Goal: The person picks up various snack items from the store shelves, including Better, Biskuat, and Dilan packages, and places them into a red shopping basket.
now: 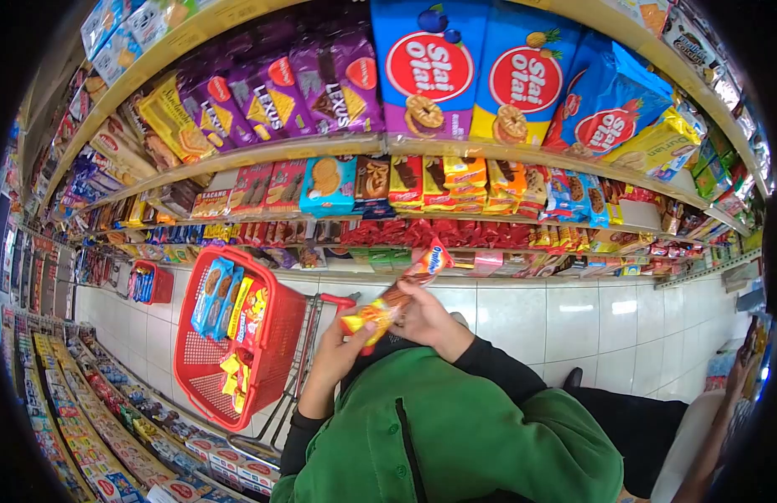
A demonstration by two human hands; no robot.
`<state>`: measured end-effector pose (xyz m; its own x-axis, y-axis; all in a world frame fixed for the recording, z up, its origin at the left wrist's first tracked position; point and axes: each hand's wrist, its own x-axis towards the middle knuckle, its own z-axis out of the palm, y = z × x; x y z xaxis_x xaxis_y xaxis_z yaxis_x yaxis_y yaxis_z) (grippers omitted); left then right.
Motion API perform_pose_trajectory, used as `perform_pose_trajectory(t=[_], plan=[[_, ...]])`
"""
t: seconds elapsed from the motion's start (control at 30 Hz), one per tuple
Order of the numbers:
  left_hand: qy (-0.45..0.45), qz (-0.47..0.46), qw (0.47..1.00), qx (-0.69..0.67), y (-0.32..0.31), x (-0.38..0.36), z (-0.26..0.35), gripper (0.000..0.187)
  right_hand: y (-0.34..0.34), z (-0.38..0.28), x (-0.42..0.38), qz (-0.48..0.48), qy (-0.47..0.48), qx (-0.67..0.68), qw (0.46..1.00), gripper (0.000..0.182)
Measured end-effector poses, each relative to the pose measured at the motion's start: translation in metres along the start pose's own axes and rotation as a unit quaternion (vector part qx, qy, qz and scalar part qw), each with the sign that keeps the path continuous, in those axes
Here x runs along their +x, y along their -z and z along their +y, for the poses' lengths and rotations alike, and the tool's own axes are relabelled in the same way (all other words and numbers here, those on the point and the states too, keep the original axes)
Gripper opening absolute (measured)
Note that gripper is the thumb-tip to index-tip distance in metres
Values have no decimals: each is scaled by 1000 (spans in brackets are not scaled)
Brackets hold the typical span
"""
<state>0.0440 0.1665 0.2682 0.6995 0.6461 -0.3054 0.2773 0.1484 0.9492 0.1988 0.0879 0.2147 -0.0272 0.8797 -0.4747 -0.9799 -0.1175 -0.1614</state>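
A long biscuit pack [394, 298] in red, brown and yellow, with Ovaltine-like lettering at its top end, is held at a slant in front of my body. My left hand [342, 348] grips its lower yellow end, fingers wrapped round it. Farther up, my right hand [437, 318] closes on the pack's side with the thumb on top; part of its fingers is hidden. To the left, a red shopping basket [275, 352] rests on a cart frame [304, 356] with blue and yellow snack packs [216, 293] inside, plus smaller yellow-red packs [236, 377].
Ahead, curved shelves [338, 151] carry purple Lexus packs [334, 88], blue Slai O'lai packs [430, 67] and rows of smaller biscuits. Another red basket [159, 283] stands at far left. Lower left is another stocked shelf [111, 419]. A person's arm [715, 427] shows at right.
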Motion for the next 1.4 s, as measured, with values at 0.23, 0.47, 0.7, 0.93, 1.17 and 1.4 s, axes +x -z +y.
perform_pose_trajectory(t=[0.23, 0.47, 0.7, 0.93, 1.17, 1.4], plan=[[11, -35, 999, 25, -25, 41, -1, 48, 140, -108, -66, 191, 203, 37, 960, 30], [89, 63, 994, -4, -31, 51, -6, 44, 255, -201, -112, 409, 235, -289, 833, 36], [103, 192, 976, -30, -39, 45, -2, 42, 365, -278, -91, 512, 259, -414, 706, 42], [135, 292, 945, -63, -55, 34, -6, 40, 434, -340, -72, 346, 366, -517, 692, 40], [156, 305, 938, -47, -70, 37, -5, 39, 455, -372, -65, 490, 194, -814, 243, 44], [156, 324, 932, -40, -83, 28, -5, 39, 447, -368, -37, 486, 94, -811, 311, 42]])
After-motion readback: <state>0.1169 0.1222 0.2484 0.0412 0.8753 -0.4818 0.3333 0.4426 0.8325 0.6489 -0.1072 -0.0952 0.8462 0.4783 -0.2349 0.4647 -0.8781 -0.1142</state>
